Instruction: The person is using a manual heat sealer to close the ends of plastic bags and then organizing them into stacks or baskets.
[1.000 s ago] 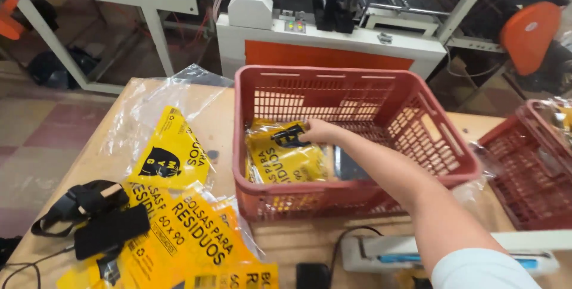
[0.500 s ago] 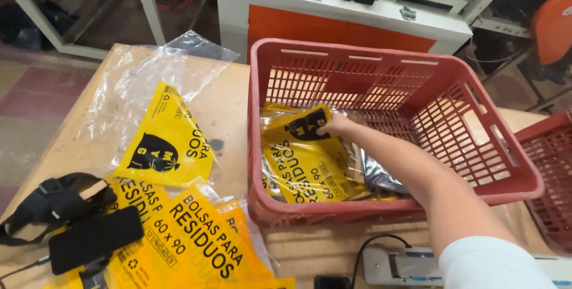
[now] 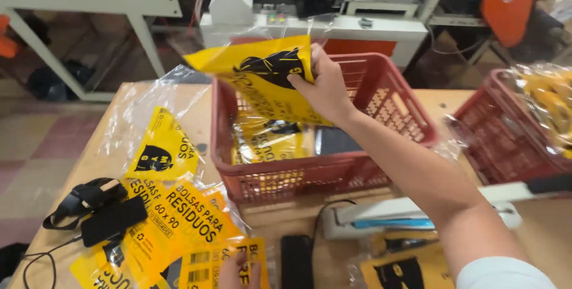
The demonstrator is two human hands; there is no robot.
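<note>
Right hand point(image 3: 325, 89) pinching yellow packet point(image 3: 262, 77), upper centre, raised over red basket point(image 3: 417, 128) | left hand point(image 3: 238, 271) bottom edge, fingers on loose packets point(image 3: 185, 223), grip possibly flat, mostly cropped | risk: slick film slipping from pinch; desk point(image 3: 298, 205) pile sliding off.

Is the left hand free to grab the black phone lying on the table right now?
Probably yes. The left hand rests on a yellow packet at the table's near edge, holding nothing firmly, and the black phone lies uncovered to its left with nothing between.
</note>
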